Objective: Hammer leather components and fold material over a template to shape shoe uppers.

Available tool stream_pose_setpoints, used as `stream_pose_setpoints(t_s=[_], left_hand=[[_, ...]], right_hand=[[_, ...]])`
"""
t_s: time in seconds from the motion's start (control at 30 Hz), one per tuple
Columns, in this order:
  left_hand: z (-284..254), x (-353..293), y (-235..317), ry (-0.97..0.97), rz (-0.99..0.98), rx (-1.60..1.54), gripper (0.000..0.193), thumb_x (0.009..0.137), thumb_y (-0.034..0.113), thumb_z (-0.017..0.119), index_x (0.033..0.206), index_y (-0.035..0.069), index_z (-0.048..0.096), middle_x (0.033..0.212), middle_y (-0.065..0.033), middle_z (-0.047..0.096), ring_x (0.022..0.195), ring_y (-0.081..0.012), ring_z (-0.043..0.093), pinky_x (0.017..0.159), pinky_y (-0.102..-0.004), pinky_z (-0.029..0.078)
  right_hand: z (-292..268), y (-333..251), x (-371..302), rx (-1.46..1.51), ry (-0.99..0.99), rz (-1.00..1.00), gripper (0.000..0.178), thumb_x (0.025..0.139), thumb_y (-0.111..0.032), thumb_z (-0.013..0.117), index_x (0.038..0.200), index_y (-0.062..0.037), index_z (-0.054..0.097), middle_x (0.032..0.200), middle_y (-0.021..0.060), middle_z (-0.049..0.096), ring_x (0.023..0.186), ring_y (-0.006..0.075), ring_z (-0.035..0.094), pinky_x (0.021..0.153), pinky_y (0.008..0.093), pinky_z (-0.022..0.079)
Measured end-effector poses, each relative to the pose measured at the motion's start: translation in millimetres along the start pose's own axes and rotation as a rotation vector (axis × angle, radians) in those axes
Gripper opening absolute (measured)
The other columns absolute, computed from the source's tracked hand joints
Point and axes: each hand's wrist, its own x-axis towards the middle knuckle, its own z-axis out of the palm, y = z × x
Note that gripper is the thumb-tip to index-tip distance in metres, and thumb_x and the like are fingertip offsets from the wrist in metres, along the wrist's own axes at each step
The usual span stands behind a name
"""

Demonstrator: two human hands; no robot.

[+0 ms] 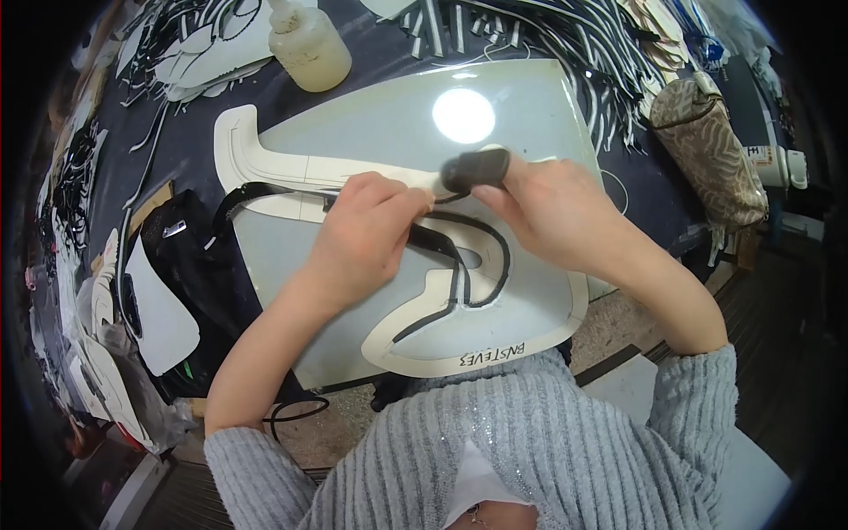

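My left hand (371, 225) lies over a black strip (433, 238), its fingertips pinching or pressing the strip on a cream pattern piece (353, 166). In my right hand (556, 208) is a dark, blunt, hammer-like tool (477, 170), slightly blurred; its handle is mostly hidden. The tool's head is close to my left fingertips, over the upper edge of the cream piece. The strip curves round in a loop near a small oval hole and runs on toward the lower left. Under everything lies a smooth pale board (314, 331), with handwriting on the cream piece's lower band.
A squat bottle of yellowish liquid (311, 55) stands behind the board. Bundles of black and white strips (539, 40) cover the back. At right are a patterned pouch (709, 155) and a white container (777, 166). Black fabric (190, 265) and white cut pieces (159, 309) lie left.
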Motion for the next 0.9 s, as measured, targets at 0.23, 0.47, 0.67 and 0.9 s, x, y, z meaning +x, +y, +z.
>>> stream_pose_setpoints(t_s=[0.23,0.47,0.67,0.9], left_hand=[[5.5,1.5,-2.2,0.067,0.086,0.023,0.031,0.067,-0.006,0.064,0.098,0.000,0.064,0.086,-0.0093,0.063,0.081,-0.0274,0.062,0.082,-0.0382,0.050],[3.3,2.2,-1.8,0.081,0.104,0.043,0.033,0.069,-0.010,0.067,0.101,0.000,0.064,0.087,-0.0103,0.064,0.080,-0.0276,0.063,0.081,-0.0389,0.051],[-1.2,4.0,5.5,0.023,-0.150,-0.083,0.049,0.077,-0.013,0.066,0.123,0.002,0.056,0.094,-0.0090,0.070,0.086,-0.0260,0.063,0.083,-0.0356,0.050],[-5.0,18.5,14.8,-0.040,-0.180,-0.032,0.056,0.078,-0.005,0.069,0.130,0.003,0.050,0.091,-0.0054,0.071,0.086,-0.0247,0.061,0.083,-0.0328,0.046]], right_hand=[[-2.3,-10.5,4.1,-0.084,-0.139,-0.010,0.037,0.098,-0.033,0.056,0.085,0.0017,0.057,0.064,0.0186,0.065,0.061,0.0369,0.066,0.055,0.0444,0.051],[2.9,-8.2,1.8,-0.063,-0.134,-0.035,0.035,0.097,-0.031,0.058,0.084,0.0011,0.057,0.062,0.0180,0.063,0.061,0.0362,0.066,0.055,0.0446,0.050],[5.0,-4.0,-1.4,-0.054,-0.124,-0.021,0.034,0.097,-0.031,0.058,0.084,0.0011,0.057,0.062,0.0179,0.063,0.061,0.0361,0.065,0.056,0.0458,0.050],[23.0,16.3,-7.6,0.067,0.018,0.026,0.033,0.098,-0.030,0.058,0.087,0.0019,0.056,0.063,0.0171,0.063,0.060,0.0375,0.064,0.055,0.0454,0.050]])
